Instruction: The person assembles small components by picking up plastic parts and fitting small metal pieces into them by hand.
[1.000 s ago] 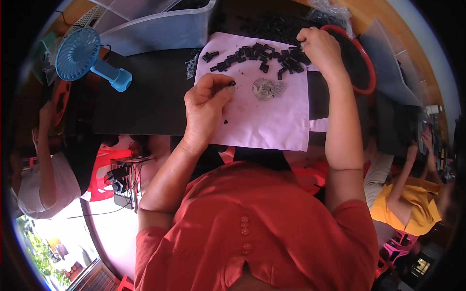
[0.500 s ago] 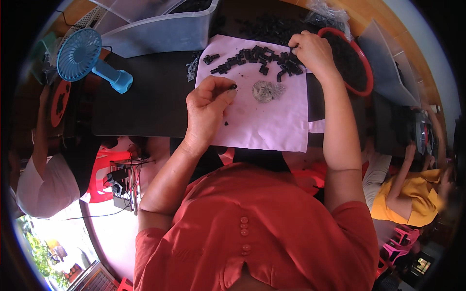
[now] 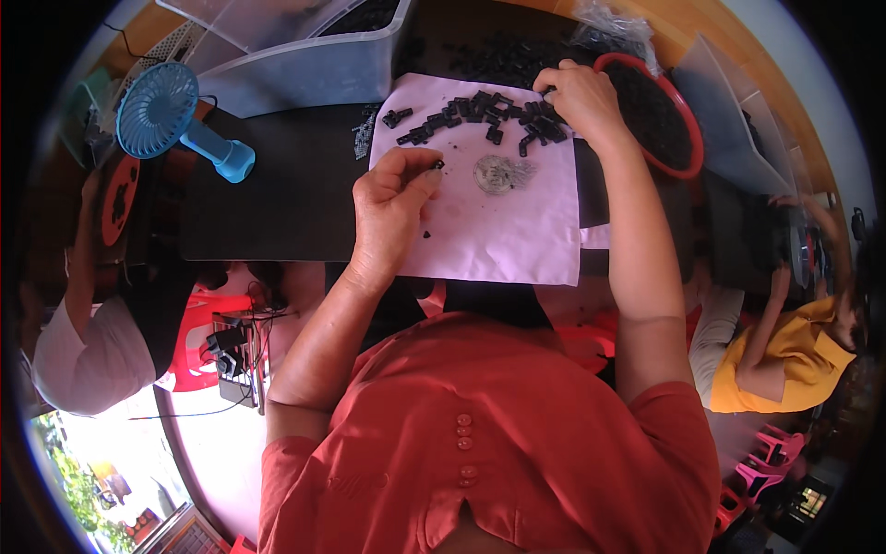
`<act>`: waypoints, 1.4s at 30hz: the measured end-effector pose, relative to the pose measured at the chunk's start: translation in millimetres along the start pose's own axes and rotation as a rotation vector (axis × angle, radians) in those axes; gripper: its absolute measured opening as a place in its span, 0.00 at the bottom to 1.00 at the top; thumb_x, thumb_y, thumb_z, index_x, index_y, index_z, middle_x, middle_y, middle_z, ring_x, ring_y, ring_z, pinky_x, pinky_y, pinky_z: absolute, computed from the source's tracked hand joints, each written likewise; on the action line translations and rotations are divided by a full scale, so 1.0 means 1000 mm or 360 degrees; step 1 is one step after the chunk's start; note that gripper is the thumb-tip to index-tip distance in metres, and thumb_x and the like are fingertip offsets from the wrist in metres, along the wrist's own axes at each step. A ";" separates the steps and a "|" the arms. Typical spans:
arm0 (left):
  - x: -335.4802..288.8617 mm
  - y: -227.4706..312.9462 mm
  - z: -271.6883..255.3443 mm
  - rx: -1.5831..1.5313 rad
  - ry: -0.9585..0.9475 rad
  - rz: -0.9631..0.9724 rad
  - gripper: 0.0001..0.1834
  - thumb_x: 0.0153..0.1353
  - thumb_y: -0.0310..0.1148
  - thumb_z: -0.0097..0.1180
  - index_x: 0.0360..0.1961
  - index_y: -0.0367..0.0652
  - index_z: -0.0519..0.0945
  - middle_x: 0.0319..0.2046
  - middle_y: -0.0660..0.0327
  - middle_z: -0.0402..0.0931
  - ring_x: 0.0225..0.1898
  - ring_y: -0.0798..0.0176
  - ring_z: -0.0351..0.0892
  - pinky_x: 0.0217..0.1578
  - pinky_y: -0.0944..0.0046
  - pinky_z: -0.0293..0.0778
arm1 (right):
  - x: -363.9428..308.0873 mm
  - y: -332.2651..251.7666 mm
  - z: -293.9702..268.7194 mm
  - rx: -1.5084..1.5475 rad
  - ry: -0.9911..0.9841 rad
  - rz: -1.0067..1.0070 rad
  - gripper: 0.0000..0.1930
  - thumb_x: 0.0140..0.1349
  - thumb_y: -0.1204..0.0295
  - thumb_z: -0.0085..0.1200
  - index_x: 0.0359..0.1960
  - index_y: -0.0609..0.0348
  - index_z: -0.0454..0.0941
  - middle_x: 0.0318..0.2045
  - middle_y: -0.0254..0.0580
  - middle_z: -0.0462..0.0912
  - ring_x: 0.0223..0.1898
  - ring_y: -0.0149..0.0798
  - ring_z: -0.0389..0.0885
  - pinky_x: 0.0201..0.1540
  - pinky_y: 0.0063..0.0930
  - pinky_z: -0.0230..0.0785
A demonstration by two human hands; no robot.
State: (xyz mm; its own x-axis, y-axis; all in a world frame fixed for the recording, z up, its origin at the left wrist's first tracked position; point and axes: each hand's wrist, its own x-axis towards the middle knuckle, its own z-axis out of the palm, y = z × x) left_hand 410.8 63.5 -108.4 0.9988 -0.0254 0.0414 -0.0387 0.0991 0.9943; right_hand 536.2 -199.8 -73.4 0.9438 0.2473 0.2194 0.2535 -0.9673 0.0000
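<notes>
My left hand (image 3: 388, 205) hovers over the left part of a pink cloth (image 3: 461, 249), its thumb and fingers pinched on a small black piece (image 3: 439, 165). My right hand (image 3: 583, 103) reaches to the cloth's far right corner, fingers curled down beside an arc of black plastic parts (image 3: 480, 108). Whatever lies between those fingertips is hidden. Between the hands, a heap of thin silvery pins (image 3: 500, 174) rests on a round spot on the cloth. One tiny black bit (image 3: 426, 234) lies closer to me.
A blue fan (image 3: 159, 111) and a clear plastic bin (image 3: 305, 78) stand at left on the dark table (image 3: 268, 212). Loose black parts (image 3: 517, 57) lie behind the cloth. A red-rimmed basket (image 3: 694, 138) is at right. People sit at both sides, one in yellow (image 3: 784, 365).
The whole view has shifted slightly. Against the cloth, my right fingertips have moved a little to the left; my left hand keeps its pinch in nearly the same place.
</notes>
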 end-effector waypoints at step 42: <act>0.003 0.000 -0.008 -0.0378 0.0061 -0.0055 0.06 0.61 0.23 0.60 0.39 0.34 0.81 0.27 0.62 0.80 0.23 0.73 0.75 0.24 0.73 0.71 | -0.044 -0.119 -0.006 0.1829 -0.0033 -0.0474 0.07 0.60 0.80 0.57 0.40 0.65 0.78 0.32 0.39 0.84 0.35 0.31 0.81 0.41 0.24 0.73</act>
State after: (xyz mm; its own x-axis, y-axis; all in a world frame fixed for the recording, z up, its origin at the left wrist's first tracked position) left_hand 413.5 71.8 -108.7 1.0000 0.0042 -0.0003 -0.0011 0.3301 0.9439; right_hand 463.4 -95.4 -76.7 0.8160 0.4653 0.3430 0.4954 -0.2573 -0.8297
